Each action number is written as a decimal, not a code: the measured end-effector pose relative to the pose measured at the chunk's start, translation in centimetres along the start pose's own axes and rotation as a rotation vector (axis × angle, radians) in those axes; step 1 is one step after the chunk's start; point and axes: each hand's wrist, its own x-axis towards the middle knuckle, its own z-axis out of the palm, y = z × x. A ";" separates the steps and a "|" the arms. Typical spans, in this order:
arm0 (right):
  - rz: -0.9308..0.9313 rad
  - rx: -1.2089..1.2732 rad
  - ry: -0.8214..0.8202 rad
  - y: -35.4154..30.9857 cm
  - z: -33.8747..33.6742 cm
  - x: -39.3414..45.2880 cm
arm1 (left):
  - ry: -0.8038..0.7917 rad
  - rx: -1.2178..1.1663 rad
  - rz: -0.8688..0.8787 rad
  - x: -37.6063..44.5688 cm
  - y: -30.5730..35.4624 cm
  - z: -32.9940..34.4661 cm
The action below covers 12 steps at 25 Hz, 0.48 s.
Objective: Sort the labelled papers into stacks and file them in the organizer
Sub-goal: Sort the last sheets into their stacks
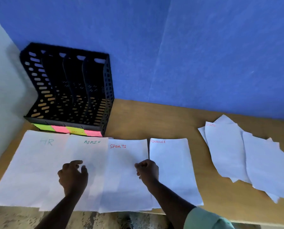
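Observation:
Four white papers lie side by side near the table's front edge: HR (30,166), ADMIN (91,151), SPORTS (124,176) and FINANCE (172,162). My left hand (72,175) hovers over the ADMIN sheet with fingers loosely curled, holding nothing. My right hand (148,169) is curled at the right edge of the SPORTS sheet; whether it pinches the paper is unclear. A black mesh organizer (68,90) with several slots stands at the back left, with green and pink sticky labels (67,129) on its front. A loose pile of unsorted papers (247,156) lies at the right.
The wooden table (162,119) meets a blue wall (187,55) behind. A pale wall borders the left side next to the organizer. The front edges of the sorted sheets overhang the table edge slightly. Speckled floor shows below.

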 end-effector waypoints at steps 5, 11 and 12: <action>0.027 0.114 0.148 3.2 -9.1 2.5 | -0.213 -0.098 0.031 -3.6 7.8 4.8; -0.117 -0.399 0.382 11.2 -21.5 5.8 | -0.341 -0.231 0.010 -10.4 17.4 10.5; -0.115 -0.537 0.407 12.8 -23.5 6.2 | -0.365 -0.251 0.003 -11.8 18.6 11.5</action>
